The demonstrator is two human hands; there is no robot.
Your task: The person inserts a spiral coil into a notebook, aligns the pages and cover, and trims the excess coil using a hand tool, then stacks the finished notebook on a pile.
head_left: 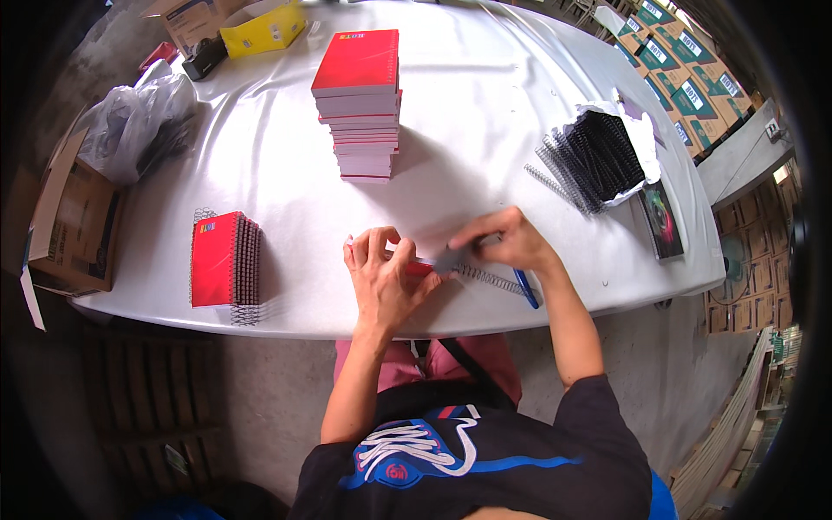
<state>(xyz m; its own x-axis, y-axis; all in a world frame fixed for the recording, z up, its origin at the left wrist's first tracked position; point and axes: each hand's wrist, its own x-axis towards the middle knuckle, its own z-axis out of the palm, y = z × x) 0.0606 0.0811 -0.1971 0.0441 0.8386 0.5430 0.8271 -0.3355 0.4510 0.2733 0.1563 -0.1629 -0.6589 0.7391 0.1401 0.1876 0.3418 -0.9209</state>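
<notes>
Head view: at the near edge of a white-covered table (468,165), the left hand (379,273) lies over a red notebook (420,269), its fingers bent and thumb stretched toward 3 o'clock, gripping the notebook and covering most of it. The right hand (513,240), just beside it at 2 o'clock, has its fingers curled — a grey shape (447,260) blurs at their tips, and whether they pinch it I cannot tell. From beside that shape a dark spiral coil (490,278) runs out toward 4 o'clock; a blue handle (529,295) shows near the coil's outer end, below the right hand.

Taking the clock from the notebook, a tall stack of red notebooks (360,108) stands at 11 o'clock, uneven along its sides. A lower pile of coil-bound notebooks (214,260) sits at 9, with an open cardboard box (78,225) farther out. At 10 lies a translucent plastic bag (134,126); a yellow box (264,32) is far off at 11. Heaped black coils (602,156) lie at 2, a dark patterned case (663,224) near 3 — and brown-and-green cartons (685,78) rise past the table's far edge at 2.
</notes>
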